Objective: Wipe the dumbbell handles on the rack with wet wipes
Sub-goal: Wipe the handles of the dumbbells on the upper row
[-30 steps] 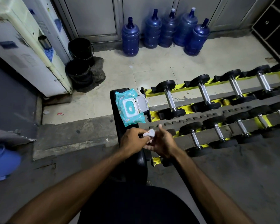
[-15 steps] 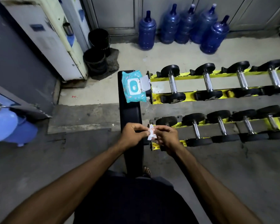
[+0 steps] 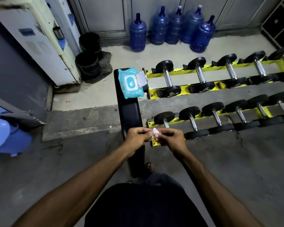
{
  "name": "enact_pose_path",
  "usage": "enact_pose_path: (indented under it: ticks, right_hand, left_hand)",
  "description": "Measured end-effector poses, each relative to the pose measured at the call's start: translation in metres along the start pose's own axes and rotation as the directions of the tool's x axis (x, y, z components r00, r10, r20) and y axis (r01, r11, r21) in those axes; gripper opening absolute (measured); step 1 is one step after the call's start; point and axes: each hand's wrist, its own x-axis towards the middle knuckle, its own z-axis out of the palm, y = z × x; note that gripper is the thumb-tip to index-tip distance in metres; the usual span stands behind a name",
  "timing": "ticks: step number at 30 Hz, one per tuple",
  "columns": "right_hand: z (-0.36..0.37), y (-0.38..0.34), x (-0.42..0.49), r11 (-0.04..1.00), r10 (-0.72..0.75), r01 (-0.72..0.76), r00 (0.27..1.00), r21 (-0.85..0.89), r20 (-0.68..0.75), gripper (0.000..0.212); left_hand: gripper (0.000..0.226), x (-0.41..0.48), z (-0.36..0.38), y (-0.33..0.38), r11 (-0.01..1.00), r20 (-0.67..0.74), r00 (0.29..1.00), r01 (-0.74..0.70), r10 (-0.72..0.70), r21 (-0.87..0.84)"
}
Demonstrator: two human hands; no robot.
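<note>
Mostly hidden wipe [image 3: 154, 130]; left hand [image 3: 137, 138], right hand [image 3: 174, 140]

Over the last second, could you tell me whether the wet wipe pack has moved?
No. The wet wipe pack still lies on the far end of the black bench, its open lid by the rack.

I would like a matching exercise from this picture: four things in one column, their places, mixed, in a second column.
Things: 1 wipe pack; 2 blue bottles; 3 white wipe; 4 black buckets.
Places: A by the back wall; B between left hand and right hand; C on the black bench; D beside the white cabinet.
Pairs: 1-C, 2-A, 3-B, 4-D.
</note>
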Motion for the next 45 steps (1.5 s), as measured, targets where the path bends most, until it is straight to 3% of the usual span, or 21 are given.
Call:
enact_pose_path:
  ticks: [3, 7, 12, 18, 22, 27, 33, 37, 41, 43, 45]
  right_hand:
    - [-0.016, 0.006, 0.006, 1.0, 0.013, -0.013, 0.998, 0.007, -0.055, 0.02]
    - [-0.036, 0.008, 0.032, 0.996, 0.065, -0.057, 0.991, 0.069, -0.119, 0.01]
    - [-0.066, 0.0, 0.093, 0.994, 0.086, -0.077, 0.989, 0.081, -0.116, 0.009]
    - [-0.111, -0.035, 0.191, 0.997, 0.057, -0.061, 0.996, -0.055, -0.072, 0.006]
    - [-0.143, -0.06, 0.252, 0.978, -0.042, 0.039, 0.999, -0.206, -0.011, 0.012]
    - [-0.157, -0.08, 0.314, 0.898, -0.157, 0.177, 0.984, -0.402, 0.083, 0.014]
    - [-0.141, -0.078, 0.354, 0.705, -0.098, 0.275, 0.951, -0.653, 0.294, 0.014]
    - [-0.131, -0.088, 0.37, 0.572, -0.102, 0.412, 0.894, -0.71, 0.436, 0.012]
    - [-0.124, -0.084, 0.378, 0.645, -0.133, 0.281, 0.957, -0.711, 0.257, 0.016]
    - [-0.124, -0.082, 0.376, 0.67, -0.061, 0.192, 0.977, -0.717, 0.205, 0.014]
    - [-0.126, -0.086, 0.376, 0.615, 0.078, 0.124, 0.973, -0.778, 0.216, 0.012]
  left_hand:
    - [0.014, 0.002, 0.007, -0.004, 0.998, 0.032, 0.999, -0.029, 0.027, 0.051]
    - [0.013, 0.025, 0.02, -0.003, 0.985, -0.087, 0.992, -0.082, 0.096, 0.151]
    - [0.012, 0.087, 0.04, 0.004, 0.943, -0.138, 0.976, -0.118, 0.167, 0.311]
    - [0.018, 0.154, 0.078, 0.04, 0.907, -0.189, 0.965, -0.093, 0.185, 0.41]
    - [0.027, 0.186, 0.101, 0.069, 0.877, -0.22, 0.957, -0.065, 0.191, 0.477]
    - [0.051, 0.21, 0.122, 0.091, 0.717, -0.187, 0.941, -0.078, 0.283, 0.692]
    - [0.051, 0.223, 0.125, 0.101, 0.526, -0.084, 0.948, -0.095, 0.306, 0.845]
    - [0.052, 0.223, 0.119, 0.098, 0.505, -0.049, 0.949, -0.121, 0.31, 0.855]
    - [0.05, 0.226, 0.117, 0.096, 0.499, -0.032, 0.945, -0.143, 0.325, 0.855]
    - [0.049, 0.228, 0.115, 0.097, 0.487, -0.023, 0.94, -0.155, 0.34, 0.859]
    - [0.048, 0.23, 0.11, 0.098, 0.475, 0.0, 0.941, -0.172, 0.339, 0.863]
